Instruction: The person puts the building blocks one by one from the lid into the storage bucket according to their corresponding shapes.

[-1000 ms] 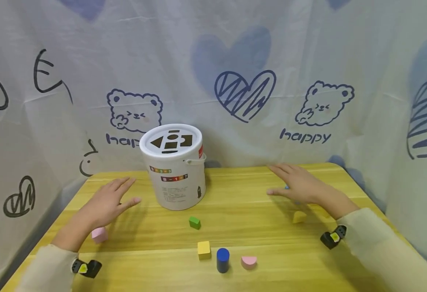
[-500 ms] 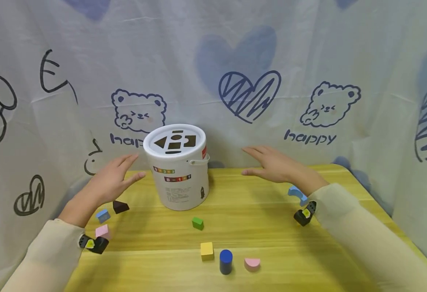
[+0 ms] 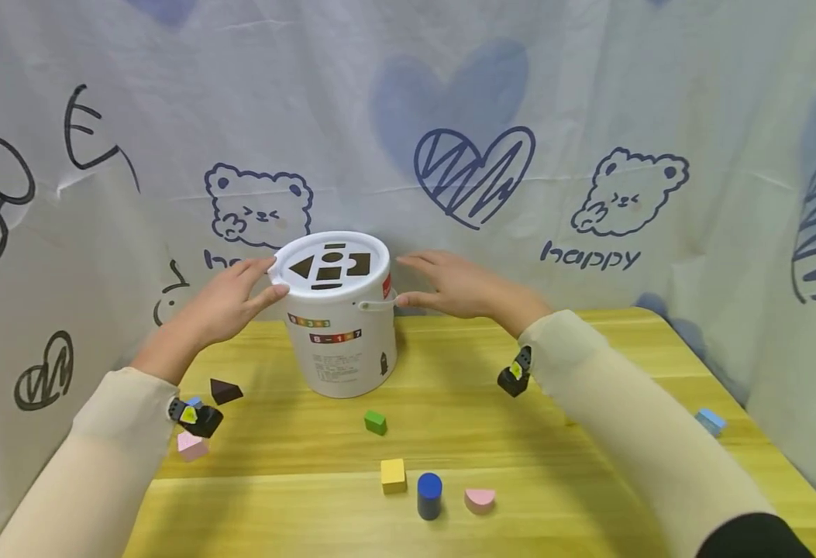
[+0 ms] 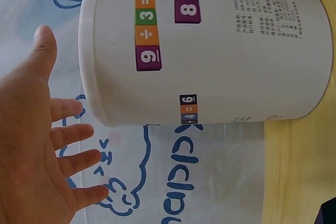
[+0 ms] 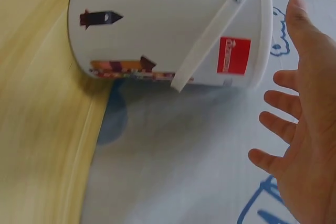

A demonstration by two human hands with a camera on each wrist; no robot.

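A white lidded bucket [image 3: 341, 341] with shape cutouts in its lid [image 3: 347, 287] stands upright at the back of the table. My left hand [image 3: 229, 304] is at the lid's left edge, fingers spread and thumb tip right at the rim. On the other side my right hand [image 3: 452, 285] is beside the lid, its fingers extended toward the rim. In the left wrist view the left hand [image 4: 39, 140] has straight, parted fingers next to the bucket's top. The right wrist view has the right hand [image 5: 310, 114] likewise spread, near the bucket's handle [image 5: 210, 38].
Blocks lie about the wooden table [image 3: 296, 511]: a green one [image 3: 376, 422], a yellow cube [image 3: 393, 477], a blue cylinder [image 3: 429, 496], a pink half-round [image 3: 480, 501], a pink block [image 3: 191, 446], a dark one [image 3: 225, 391] and a blue one [image 3: 710, 421]. A patterned curtain [image 3: 380, 101] hangs behind.
Both hands have moved toward the bucket's lid, the right one leftward from the table's right side, the left one rightward. The bucket stays in place.
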